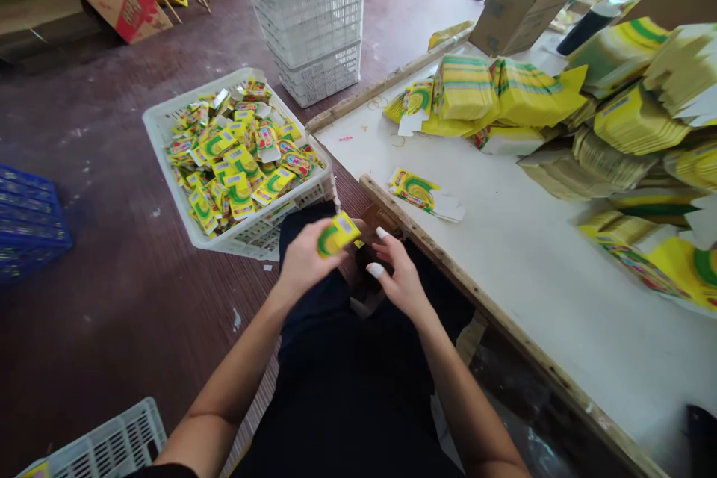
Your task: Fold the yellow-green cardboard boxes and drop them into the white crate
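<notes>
My left hand (307, 260) is closed on a small yellow and green carton (337, 234), held above my lap. Beside it, my right hand (399, 275) is apart from the carton, thumb and fingers spread, with white coverings on two fingertips. Nothing shows between those fingers. Close by on the white table (386, 149) lies a flattened yellow carton (417, 190) with its white flaps sticking out. Left of my hands stands a white plastic crate (210, 239), heaped with folded yellow cartons (240, 160).
Stacks of flat yellow cartons (464, 89) cover the table's far and right parts. A wooden edge strip (476, 295) runs along its near side. Tall stacked white crates (314, 15) stand behind. A blue crate (30, 224) is at left, an open cardboard box (515, 11) at the back.
</notes>
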Demonstrator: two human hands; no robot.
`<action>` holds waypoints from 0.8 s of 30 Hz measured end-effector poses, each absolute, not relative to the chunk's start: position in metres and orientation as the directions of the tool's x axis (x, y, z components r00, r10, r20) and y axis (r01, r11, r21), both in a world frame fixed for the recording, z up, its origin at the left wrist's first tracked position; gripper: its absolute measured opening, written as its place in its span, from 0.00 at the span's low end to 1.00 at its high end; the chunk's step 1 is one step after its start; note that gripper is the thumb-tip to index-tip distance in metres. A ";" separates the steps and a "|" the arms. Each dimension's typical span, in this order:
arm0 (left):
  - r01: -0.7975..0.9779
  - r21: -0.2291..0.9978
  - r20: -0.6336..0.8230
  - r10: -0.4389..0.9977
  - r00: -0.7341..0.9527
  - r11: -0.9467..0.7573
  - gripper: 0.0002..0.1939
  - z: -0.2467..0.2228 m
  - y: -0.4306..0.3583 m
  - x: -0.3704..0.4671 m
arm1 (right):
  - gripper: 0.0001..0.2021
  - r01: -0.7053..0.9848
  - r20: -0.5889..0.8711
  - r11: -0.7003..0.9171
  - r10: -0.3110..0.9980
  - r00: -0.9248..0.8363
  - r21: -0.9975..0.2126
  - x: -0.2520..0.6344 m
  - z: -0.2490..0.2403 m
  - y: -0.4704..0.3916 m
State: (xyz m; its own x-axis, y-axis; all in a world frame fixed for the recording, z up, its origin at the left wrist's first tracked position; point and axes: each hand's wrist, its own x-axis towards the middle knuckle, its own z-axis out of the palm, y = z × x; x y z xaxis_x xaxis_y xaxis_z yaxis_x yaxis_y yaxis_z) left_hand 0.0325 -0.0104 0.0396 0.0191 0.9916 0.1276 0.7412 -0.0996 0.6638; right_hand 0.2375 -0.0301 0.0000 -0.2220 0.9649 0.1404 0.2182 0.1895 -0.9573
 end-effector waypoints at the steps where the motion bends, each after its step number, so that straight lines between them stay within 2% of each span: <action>1: 0.764 0.643 0.186 0.979 -0.088 -0.054 0.28 0.044 0.004 0.018 | 0.26 0.219 0.148 0.186 0.972 -0.180 -0.958 0.242 0.003 -0.026; 4: 0.809 0.579 0.326 0.880 -0.345 0.102 0.41 0.057 0.046 -0.031 | 0.20 0.295 0.189 0.192 0.981 -0.040 -0.936 0.263 0.013 -0.009; 6: 0.810 0.570 0.388 0.824 -0.413 0.138 0.46 0.061 0.061 -0.052 | 0.17 0.389 0.227 0.190 0.973 0.051 -0.901 0.279 0.018 0.003; 8: 0.807 0.582 0.426 0.806 -0.411 0.104 0.45 0.055 0.062 -0.056 | 0.15 0.494 0.279 0.179 0.951 0.136 -0.851 0.293 0.020 0.017; 10: 0.795 0.605 0.421 0.831 -0.363 0.041 0.39 0.040 0.050 -0.046 | 0.14 0.594 0.326 0.154 0.925 0.194 -0.790 0.303 0.019 0.032; 13: 0.751 0.659 0.328 0.911 -0.249 -0.032 0.30 0.009 0.022 -0.020 | 0.15 0.724 0.337 0.084 0.917 0.212 -0.685 0.309 0.013 0.057; 17: 0.664 0.748 0.163 0.974 -0.155 -0.019 0.25 -0.019 -0.003 0.001 | 0.16 0.833 0.235 -0.019 0.956 0.177 -0.553 0.304 0.002 0.080; 21: 0.566 0.822 0.040 0.987 -0.156 0.056 0.22 -0.018 -0.009 0.008 | 0.18 0.830 0.226 -0.022 0.958 0.177 -0.557 0.301 0.000 0.082; 24: 0.427 0.899 -0.046 0.992 -0.121 0.094 0.23 -0.007 -0.009 0.019 | 0.20 0.764 0.259 -0.033 0.931 0.258 -0.644 0.301 0.008 0.076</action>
State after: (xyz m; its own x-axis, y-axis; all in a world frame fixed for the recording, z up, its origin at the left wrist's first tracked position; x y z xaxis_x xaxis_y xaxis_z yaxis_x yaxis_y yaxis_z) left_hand 0.0193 -0.0094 -0.0073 -0.1212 0.9916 -0.0461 0.4268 0.0940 0.8994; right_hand 0.3009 0.0765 0.0083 0.2583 0.9307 0.2591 0.7642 -0.0328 -0.6441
